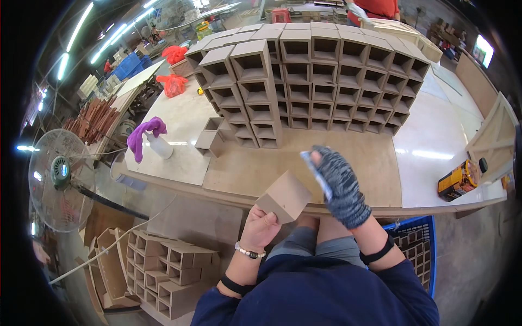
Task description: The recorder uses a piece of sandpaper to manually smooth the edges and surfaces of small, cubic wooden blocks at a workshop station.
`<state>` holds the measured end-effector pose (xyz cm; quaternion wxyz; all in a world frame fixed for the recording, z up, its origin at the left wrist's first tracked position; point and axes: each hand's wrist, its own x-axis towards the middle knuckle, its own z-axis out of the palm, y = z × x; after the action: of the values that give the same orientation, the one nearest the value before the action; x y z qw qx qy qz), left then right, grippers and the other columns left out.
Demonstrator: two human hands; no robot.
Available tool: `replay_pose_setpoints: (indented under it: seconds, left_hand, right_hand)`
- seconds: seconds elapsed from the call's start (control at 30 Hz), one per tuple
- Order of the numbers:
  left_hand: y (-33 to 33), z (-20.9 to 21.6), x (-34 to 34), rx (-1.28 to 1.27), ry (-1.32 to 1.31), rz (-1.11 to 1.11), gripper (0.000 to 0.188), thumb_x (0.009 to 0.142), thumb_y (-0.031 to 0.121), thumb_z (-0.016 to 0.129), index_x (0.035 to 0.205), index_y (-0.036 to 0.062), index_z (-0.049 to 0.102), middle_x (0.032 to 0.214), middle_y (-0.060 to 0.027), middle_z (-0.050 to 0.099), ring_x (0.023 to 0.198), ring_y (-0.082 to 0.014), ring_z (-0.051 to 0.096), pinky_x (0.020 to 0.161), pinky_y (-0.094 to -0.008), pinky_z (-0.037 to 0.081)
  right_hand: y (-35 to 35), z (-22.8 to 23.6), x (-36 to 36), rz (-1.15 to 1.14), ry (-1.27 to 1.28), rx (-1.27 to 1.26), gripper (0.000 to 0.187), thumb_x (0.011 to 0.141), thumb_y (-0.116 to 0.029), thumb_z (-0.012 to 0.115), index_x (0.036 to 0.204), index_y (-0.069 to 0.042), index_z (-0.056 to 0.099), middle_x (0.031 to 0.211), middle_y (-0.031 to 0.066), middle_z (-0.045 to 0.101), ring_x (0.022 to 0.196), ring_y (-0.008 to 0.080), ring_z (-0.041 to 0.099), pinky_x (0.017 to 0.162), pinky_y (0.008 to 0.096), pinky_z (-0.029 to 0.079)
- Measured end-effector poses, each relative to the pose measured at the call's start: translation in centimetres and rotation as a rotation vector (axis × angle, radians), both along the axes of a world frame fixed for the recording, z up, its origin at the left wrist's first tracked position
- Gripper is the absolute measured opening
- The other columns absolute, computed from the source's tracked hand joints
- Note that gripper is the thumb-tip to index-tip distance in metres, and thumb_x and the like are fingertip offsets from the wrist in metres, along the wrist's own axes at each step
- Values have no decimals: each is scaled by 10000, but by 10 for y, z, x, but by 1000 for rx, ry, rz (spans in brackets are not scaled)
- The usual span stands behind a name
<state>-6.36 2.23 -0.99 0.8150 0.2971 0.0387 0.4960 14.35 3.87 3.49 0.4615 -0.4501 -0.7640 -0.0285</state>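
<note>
Some fingers of the left hand [260,231] are lost to me behind the brown box [285,196]. The gloved right hand [343,189] covers much of a pale strip [316,173], so I can't tell what it is. The upper edge cuts off a co-worker [380,6], the blades of the fan [61,167] look blurred, and the right forearm [392,260] hides part of the blue crate [432,255].

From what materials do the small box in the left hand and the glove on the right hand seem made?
Small box: probably fibreboard or stiff cardboard, matte and apparently uncoated; its faces are plain, even brown.
Glove: likely knitted yarn, with a dull finish; its textured surface mixes grey and black.
</note>
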Motion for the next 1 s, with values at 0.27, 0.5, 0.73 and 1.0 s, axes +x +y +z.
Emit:
replay_pose_setpoints:
  seconds: [0.27, 0.5, 0.73, 1.0]
  left_hand:
    - [-1, 6, -17, 265, 505, 33, 286, 784, -17, 605, 1067, -16, 567, 1029, -54, 605, 938, -115, 553, 841, -279, 435]
    - [2, 12, -35, 342, 640, 77, 249, 780, -33, 604, 1027, -1, 588, 946, -29, 620, 885, -95, 554, 775, -238, 442]
    - [-3, 46, -28, 585, 876, 46, 160, 789, -29, 583, 945, -8, 611, 999, -61, 618, 957, -146, 555, 837, -268, 418]
    - [-7, 54, -33, 904, 1046, 285, 213, 756, -13, 595, 962, 38, 611, 948, -123, 621, 1050, -320, 528, 965, -386, 358]
  right_hand:
    - [-1, -11, 10, -35, -384, -91, 334, 787, -145, 526, 1119, -178, 546, 1152, 82, 546, 1051, 254, 525, 956, 423, 361]
    - [-34, 35, -21, 156, -301, -36, 339, 800, -186, 516, 1137, -160, 537, 1154, 91, 539, 1037, 268, 520, 949, 423, 364]
    - [0, -19, 13, -121, -431, -143, 421, 760, -86, 546, 1175, -146, 508, 1153, 120, 544, 1058, 301, 521, 932, 420, 380]
    - [-1, -22, 4, 146, -1, -77, 509, 729, 59, 476, 1223, -61, 474, 1176, 149, 526, 1084, 292, 507, 937, 394, 387]
